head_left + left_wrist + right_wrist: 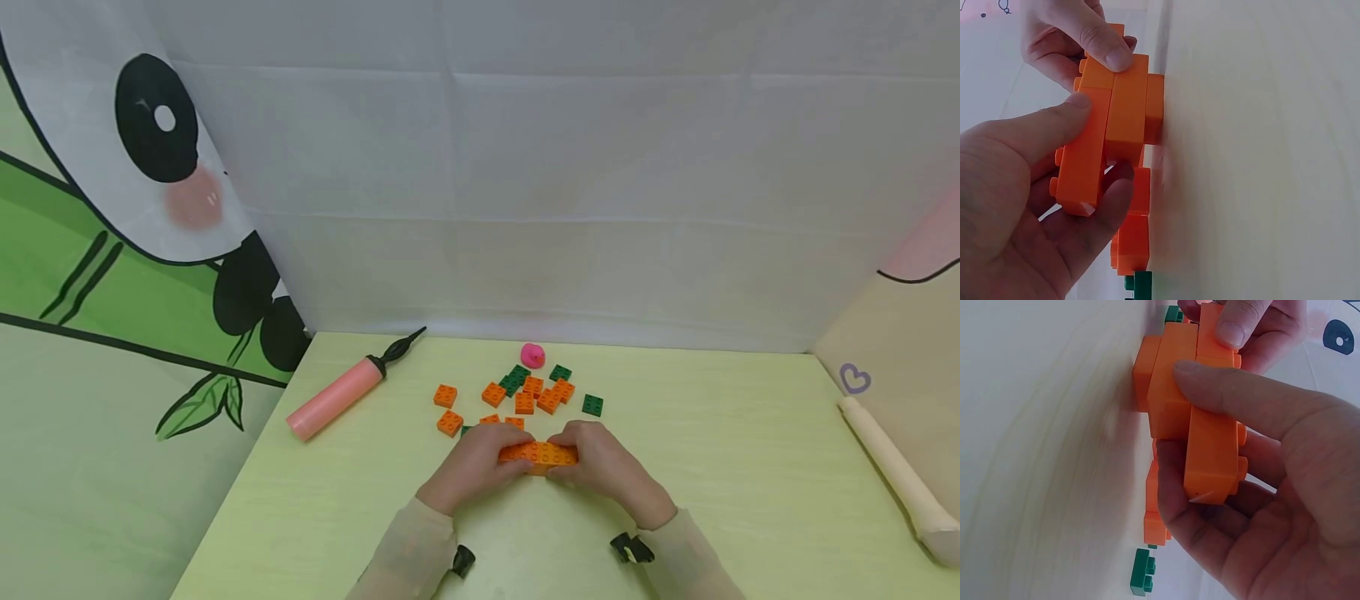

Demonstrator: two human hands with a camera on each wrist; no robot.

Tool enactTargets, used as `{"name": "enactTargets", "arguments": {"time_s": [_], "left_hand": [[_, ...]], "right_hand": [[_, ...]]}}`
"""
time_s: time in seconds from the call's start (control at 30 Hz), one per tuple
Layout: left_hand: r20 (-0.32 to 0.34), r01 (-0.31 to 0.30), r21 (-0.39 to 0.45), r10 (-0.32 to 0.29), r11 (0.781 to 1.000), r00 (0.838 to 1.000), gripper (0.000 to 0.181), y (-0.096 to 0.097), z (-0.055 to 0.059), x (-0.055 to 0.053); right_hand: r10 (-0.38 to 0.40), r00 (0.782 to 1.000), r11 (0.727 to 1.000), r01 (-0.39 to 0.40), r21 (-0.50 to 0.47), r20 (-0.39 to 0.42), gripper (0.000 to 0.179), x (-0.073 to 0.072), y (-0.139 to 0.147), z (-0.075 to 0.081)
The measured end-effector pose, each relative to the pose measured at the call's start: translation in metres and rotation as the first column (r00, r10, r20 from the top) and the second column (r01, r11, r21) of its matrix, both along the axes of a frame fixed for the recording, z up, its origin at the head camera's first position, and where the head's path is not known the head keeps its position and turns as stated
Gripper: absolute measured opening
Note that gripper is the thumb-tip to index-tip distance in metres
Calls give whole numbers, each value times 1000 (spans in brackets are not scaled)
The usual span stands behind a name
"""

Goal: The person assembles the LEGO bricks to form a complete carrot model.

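Presently, the left hand (480, 463) and right hand (609, 467) each have the grip closed around one end of the orange stack (540, 456); its middle lies between them. Assembly judged partial: the stack's tiers appear joined, a longer top row (1087, 147) overhanging. Contact between the stack and the counter (697, 442) cannot be confirmed. Outstanding: orange bricks (524, 403) and green bricks (592, 406) beyond the stack, unattached to it.

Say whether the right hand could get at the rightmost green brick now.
Probably yes: only table shows between the right hand and that green brick, though the hand's grip on orange bricks would likely need loosening.
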State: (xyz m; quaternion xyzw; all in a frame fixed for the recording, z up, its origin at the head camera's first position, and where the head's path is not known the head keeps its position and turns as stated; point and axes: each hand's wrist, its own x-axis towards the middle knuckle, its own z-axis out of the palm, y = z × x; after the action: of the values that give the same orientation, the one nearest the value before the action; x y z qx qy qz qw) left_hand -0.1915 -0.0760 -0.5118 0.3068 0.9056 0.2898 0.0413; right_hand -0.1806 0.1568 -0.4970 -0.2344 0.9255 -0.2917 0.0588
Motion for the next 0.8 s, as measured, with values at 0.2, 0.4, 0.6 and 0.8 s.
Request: {"name": "enactTargets", "arguments": {"time_s": [0.2, 0.4, 0.6, 0.8], "left_hand": [[11, 6, 21, -6, 1000, 1000, 32, -1, -2, -2], [36, 10, 40, -11, 999, 999, 31, -1, -2, -2], [63, 9, 37, -11, 999, 998, 33, -1, -2, -3], [74, -3, 25, 1, 1000, 997, 34, -1, -2, -4]], "right_hand": [[3, 1000, 1000, -3, 7, -6, 33, -1, 0, -1], [3, 1000, 1000, -3, 8, -5, 34, -1, 0, -1], [4, 1000, 1000, -4, 1, 2, 33, -1, 1, -1], [7, 1000, 1000, -7, 5, -3, 33, -2, 1, -3]]}}
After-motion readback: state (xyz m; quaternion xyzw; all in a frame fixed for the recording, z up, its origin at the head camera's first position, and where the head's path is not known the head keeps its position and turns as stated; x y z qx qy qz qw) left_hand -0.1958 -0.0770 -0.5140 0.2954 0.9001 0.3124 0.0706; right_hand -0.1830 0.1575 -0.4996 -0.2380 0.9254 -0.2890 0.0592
